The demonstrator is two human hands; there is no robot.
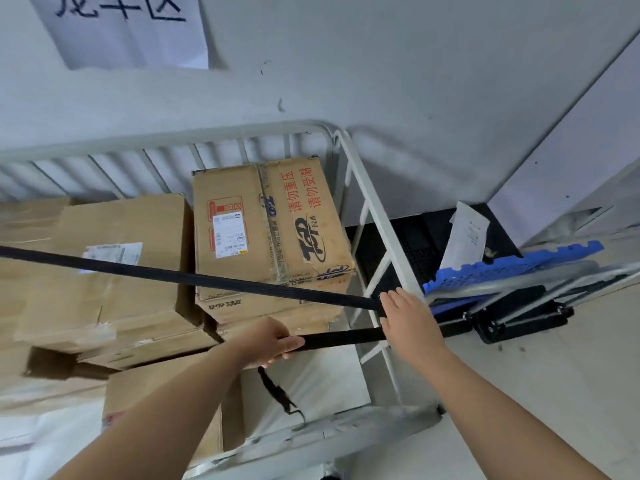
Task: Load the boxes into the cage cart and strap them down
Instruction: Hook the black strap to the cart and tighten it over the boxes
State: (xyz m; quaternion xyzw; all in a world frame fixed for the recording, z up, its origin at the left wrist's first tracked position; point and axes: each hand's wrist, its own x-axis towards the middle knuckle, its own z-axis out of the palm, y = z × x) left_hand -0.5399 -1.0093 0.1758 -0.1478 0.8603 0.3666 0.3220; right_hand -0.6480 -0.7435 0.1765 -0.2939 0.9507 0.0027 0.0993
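Several cardboard boxes sit stacked inside the white cage cart [372,206]; the tallest, a printed box [273,233], stands at the back right, and a wider box [104,268] lies to its left. A black strap [194,277] runs from the left edge across the boxes to the cart's right side post, loops there and comes back. My left hand [273,341] grips the returning end of the strap. My right hand [408,320] is wrapped round the side post where the strap loops. A black buckle end [280,393] dangles below my left hand.
A grey wall stands behind the cart with a paper sign [121,29] at top left. To the right of the cart lie a blue plastic pallet [512,268], a folded metal trolley [519,313] and a white paper [467,233] on a black mat.
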